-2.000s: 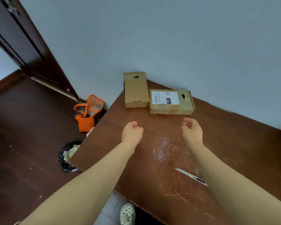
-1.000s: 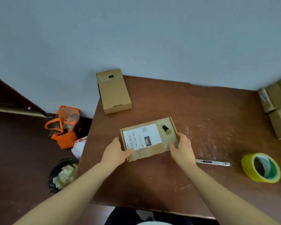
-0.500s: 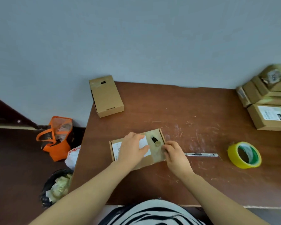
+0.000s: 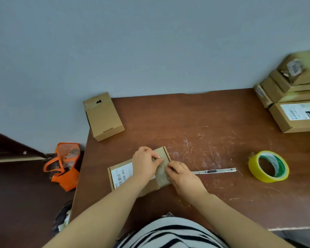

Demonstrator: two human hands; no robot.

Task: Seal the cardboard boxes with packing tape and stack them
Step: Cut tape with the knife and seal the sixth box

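The table (image 4: 186, 122) ran against the wall and gave you a flat bed to press on. At its right end the stack (image 4: 293, 97) of boxes stood out of your working space, likely where finished ones go. On the floor to the left an orange bag (image 4: 63, 165) leaned by the table's edge. A plain far box (image 4: 104, 117) waited at the back left corner, well apart from you, presumably next in line. The box (image 4: 122, 174) with the label lay flat just in front of you, close to the near edge, so both arms could bear down on it. The tape (image 4: 253, 165) sat to your right and the knife (image 4: 215, 171) lay between it and the box, both near your right hand (image 4: 183, 176) for the seal to come. Your left hand (image 4: 145, 163) lay over the lid, steadying it. Both hands had their fingers curled and bunched together, tips pinched at one spot near the box's right end; whether that was a flap tab or a scrap of old tape was too blurred to tell. No fresh tape showed on it yet.
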